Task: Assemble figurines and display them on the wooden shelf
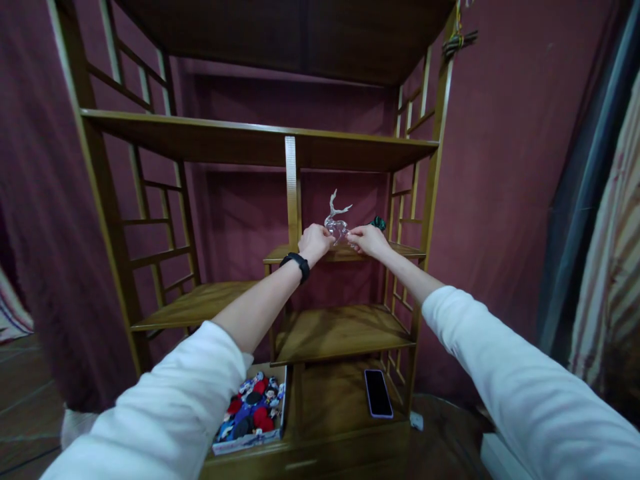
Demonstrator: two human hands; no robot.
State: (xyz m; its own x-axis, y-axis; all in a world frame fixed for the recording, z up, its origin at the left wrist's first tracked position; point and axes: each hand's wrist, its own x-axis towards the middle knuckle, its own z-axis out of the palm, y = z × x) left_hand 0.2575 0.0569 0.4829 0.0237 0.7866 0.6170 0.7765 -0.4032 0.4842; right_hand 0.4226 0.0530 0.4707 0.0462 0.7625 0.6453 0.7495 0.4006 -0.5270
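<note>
A clear glass deer figurine [336, 225] with long branching antlers stands upright between my two hands, at the right middle shelf [280, 253]. My left hand [316, 241], with a black band on its wrist, pinches the figurine's left side. From the right, my right hand [367, 239] pinches its other end between thumb and fingers. The figurine's feet are partly hidden, so I cannot tell whether they touch the shelf. Just behind my right hand sits a small dark green object [379, 223], partly covered.
Below, a shallow box [250, 440] of red, blue and white small items stands at the lower left. A phone [379, 393] lies on the bottom shelf. The wooden upright [292, 187] and the upper shelf board [240, 127] frame the space around my hands. A twig ornament [459, 43] hangs upper right.
</note>
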